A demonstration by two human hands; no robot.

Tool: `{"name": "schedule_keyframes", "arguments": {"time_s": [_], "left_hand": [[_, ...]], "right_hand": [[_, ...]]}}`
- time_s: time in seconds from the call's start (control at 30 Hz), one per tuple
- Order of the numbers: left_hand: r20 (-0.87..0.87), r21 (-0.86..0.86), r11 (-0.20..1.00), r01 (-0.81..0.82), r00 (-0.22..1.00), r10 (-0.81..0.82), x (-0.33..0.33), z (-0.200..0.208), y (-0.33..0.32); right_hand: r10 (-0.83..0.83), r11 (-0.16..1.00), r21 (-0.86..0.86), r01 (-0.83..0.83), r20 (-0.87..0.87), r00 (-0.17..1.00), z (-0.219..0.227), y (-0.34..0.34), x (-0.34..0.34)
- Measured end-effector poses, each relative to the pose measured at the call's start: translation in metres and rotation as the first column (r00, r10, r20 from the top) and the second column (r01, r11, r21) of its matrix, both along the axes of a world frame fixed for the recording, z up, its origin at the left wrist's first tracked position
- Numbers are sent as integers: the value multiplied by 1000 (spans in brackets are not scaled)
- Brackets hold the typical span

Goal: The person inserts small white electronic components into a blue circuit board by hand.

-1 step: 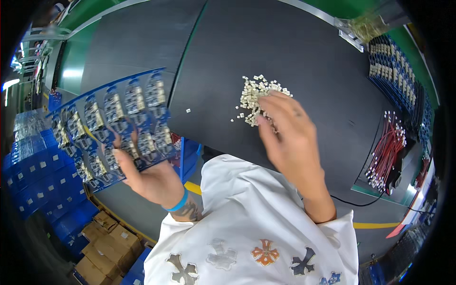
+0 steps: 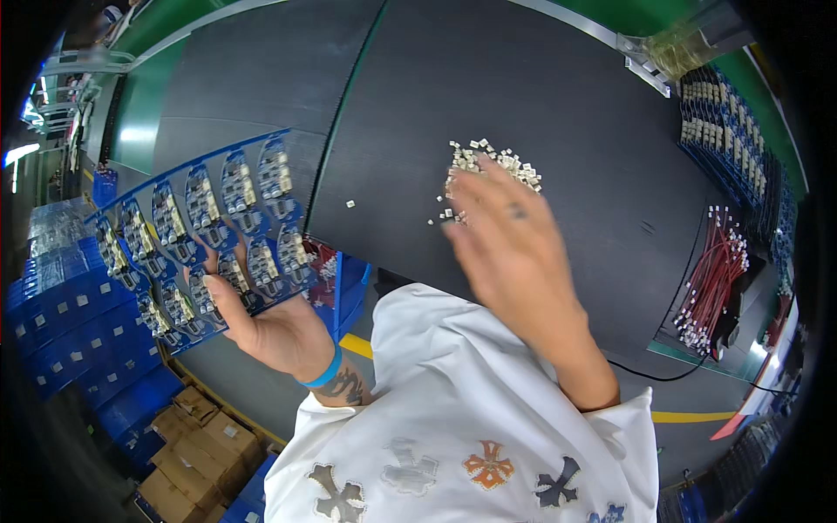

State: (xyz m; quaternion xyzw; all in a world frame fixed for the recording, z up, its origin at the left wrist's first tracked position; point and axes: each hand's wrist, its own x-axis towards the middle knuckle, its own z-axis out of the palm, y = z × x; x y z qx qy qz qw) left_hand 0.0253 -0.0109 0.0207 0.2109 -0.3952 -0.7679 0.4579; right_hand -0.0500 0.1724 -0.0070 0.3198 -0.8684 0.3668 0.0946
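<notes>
My left hand [image 2: 261, 327], with a blue wristband, grips the lower edge of a blue panel of several small circuit boards [image 2: 200, 231] and holds it tilted up off the left edge of the black mat [image 2: 593, 105]. My right hand [image 2: 514, 253] hovers, blurred and with fingers spread, over the near side of a pile of small white plastic parts [image 2: 493, 161] on the mat. Its fingertips hide part of the pile. A few loose white parts [image 2: 350, 204] lie to the left of the pile.
A bundle of red wires with white ends [image 2: 715, 283] lies at the mat's right edge. More blue board panels [image 2: 741, 148] line the far right. Stacked blue trays [image 2: 61, 322] and cardboard boxes [image 2: 196, 444] stand at lower left. A clear bag [image 2: 676, 52] lies at top right.
</notes>
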Motion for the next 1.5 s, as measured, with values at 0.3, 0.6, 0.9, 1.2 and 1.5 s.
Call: {"name": "schedule_keyframes", "arguments": {"time_s": [0.3, 0.6, 0.9, 1.2, 1.5], "left_hand": [[57, -55, 997, 62, 997, -59, -1, -11, -11], [153, -130, 951, 279, 954, -259, -1, -27, 19], [339, -343, 859, 381, 903, -265, 5, -45, 36], [415, -558, 707, 434, 884, -216, 6, -51, 34], [284, -543, 799, 258, 952, -115, -6, -50, 45]], "right_hand": [[287, 889, 384, -251, -37, 957, -35, -75, 19], [9, 849, -481, 221, 431, 902, -6, -18, 1], [199, 507, -599, 619, 781, 592, -2, -21, -5], [156, 520, -593, 615, 774, 614, -9, -15, -12], [138, 565, -547, 617, 801, 583, -9, -14, -14]]}}
